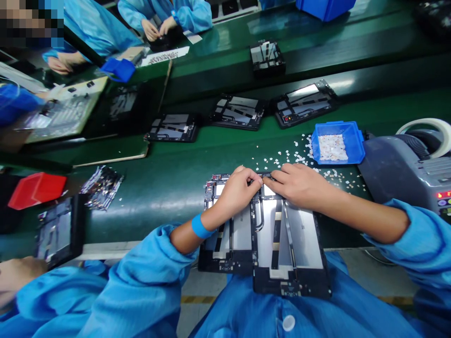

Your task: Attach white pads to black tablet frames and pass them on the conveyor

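Two opened tablets lie side by side at the front edge of the green bench, their inner boards, flat cables and silver plates showing. The right tablet (pixel 303 234) overlaps the left tablet (pixel 243 230) and juts over the edge. My left hand (pixel 239 190), with a blue band at the wrist, is closed in a pinch at the right tablet's top left corner. Beside it, nearly touching, my right hand (pixel 298 185) bends its fingers together on the same top edge. Whatever is between the fingertips is too small to make out.
Small white pieces (pixel 287 157) lie scattered before a blue bin (pixel 357 145) of similar pieces. A grey tape dispenser (pixel 394 164) stands at right. Several opened tablets (pixel 239 111) lie beyond. A co-worker's hand (pixel 23 277) is at left, near a red bin (pixel 37 188).
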A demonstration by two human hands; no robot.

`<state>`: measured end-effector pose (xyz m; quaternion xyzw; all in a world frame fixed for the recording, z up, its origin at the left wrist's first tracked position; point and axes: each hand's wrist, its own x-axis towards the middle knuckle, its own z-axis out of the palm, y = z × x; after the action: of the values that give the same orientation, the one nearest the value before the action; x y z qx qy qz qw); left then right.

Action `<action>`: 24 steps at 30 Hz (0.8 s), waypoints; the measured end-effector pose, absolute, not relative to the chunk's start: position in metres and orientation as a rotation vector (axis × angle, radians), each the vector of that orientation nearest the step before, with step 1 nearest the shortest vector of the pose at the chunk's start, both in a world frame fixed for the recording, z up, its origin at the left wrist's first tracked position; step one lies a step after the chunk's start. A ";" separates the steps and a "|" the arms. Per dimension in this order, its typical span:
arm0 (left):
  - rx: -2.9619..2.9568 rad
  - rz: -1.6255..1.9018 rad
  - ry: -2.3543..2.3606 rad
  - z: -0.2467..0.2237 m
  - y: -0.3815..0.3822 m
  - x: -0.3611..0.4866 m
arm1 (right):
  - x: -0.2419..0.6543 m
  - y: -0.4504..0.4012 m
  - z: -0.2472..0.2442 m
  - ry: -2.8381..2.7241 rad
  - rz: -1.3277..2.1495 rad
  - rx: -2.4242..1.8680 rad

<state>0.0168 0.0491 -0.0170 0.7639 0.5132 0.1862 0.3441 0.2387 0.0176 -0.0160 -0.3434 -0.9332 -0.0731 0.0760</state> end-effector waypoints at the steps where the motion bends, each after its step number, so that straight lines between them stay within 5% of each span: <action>1: 1.991 0.493 1.326 -0.017 0.048 0.017 | 0.239 0.018 -0.016 -2.799 -0.212 -1.030; 13: 1.295 0.515 1.264 -0.026 0.058 0.019 | 0.241 0.018 -0.019 -2.761 -0.229 -0.996; 24: 1.448 0.441 1.306 -0.024 0.061 0.022 | 0.242 0.015 -0.024 -2.712 -0.249 -1.016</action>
<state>0.0215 0.0613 -0.0242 0.6093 0.5496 0.1854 0.5407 0.2421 0.0155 -0.0235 -0.3470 -0.9266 -0.0849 0.1170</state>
